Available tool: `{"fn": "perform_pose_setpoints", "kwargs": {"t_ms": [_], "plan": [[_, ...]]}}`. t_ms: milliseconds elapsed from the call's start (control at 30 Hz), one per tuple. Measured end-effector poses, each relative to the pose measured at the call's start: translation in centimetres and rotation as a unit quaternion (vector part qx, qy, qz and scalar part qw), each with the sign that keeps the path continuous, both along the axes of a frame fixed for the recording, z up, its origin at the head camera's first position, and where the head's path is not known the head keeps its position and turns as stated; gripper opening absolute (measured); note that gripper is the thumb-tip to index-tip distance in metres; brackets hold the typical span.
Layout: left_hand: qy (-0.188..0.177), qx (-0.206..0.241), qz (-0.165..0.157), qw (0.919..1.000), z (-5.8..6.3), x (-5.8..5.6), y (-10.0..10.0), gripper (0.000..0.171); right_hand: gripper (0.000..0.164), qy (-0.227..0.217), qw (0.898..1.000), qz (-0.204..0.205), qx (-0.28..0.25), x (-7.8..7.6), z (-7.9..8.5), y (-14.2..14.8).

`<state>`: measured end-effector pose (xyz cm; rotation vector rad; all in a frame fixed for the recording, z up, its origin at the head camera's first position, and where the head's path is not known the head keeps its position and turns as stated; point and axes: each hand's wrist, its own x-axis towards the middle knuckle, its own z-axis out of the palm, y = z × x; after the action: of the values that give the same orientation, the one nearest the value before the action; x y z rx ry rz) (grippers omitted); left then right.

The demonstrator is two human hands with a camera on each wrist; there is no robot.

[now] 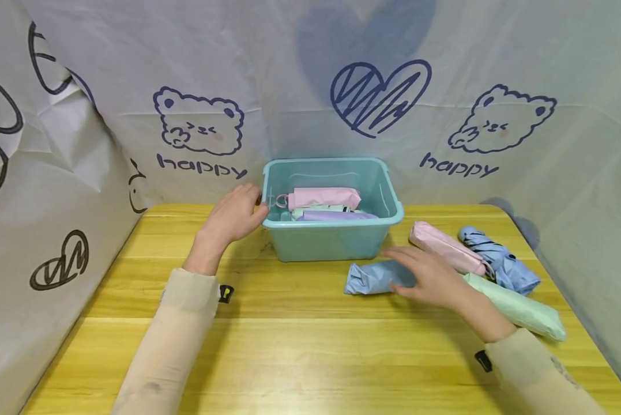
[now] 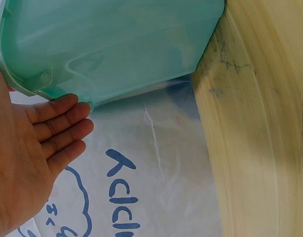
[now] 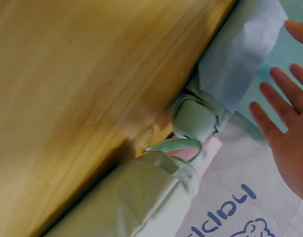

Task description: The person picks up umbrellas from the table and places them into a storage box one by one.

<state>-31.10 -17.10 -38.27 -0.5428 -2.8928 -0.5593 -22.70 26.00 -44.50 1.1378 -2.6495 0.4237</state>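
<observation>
My left hand (image 1: 233, 214) is at the left rim of a teal plastic bin (image 1: 326, 245). In the left wrist view its fingers (image 2: 67, 118) are nearly straight along the bin's outside; the thumb is hidden. Inside the bin lie a pink folded umbrella (image 1: 324, 197), a purple one (image 1: 336, 216) and a pale one partly hidden between them. Over a light blue folded umbrella (image 1: 369, 279), in front of the bin, hovers my right hand (image 1: 432, 275). Its fingers (image 3: 284, 94) are spread, with nothing gripped, in the right wrist view.
Right of the bin lie a pink folded umbrella (image 1: 447, 248), a blue one with dark stripes (image 1: 499, 259) and a mint green one (image 1: 520, 305). All rest on the wooden table (image 1: 300, 357). A white sheet with drawings (image 1: 289, 69) hangs behind and at both sides.
</observation>
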Motion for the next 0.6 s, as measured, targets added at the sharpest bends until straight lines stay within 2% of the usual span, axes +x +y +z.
{"fn": "perform_pose_setpoints", "kwargs": {"t_ms": [167, 433, 600], "plan": [[-0.003, -0.002, -0.001, 1.0, 0.1, 0.0, 0.0, 0.038, 0.07, -0.058, 0.997, -0.025, 0.042, -0.2, -0.8, 0.4], [0.0, 0.001, -0.002, 1.0, -0.1, 0.0, 0.0, 0.036, 0.063, -0.052, 0.997, -0.011, 0.052, -1.2, -1.8, 1.1], [0.002, 0.004, -0.003, 1.0, -0.1, -0.1, 0.0, 0.036, 0.06, -0.072, 0.996, -0.012, 0.056, -1.7, -2.0, 1.2]]}}
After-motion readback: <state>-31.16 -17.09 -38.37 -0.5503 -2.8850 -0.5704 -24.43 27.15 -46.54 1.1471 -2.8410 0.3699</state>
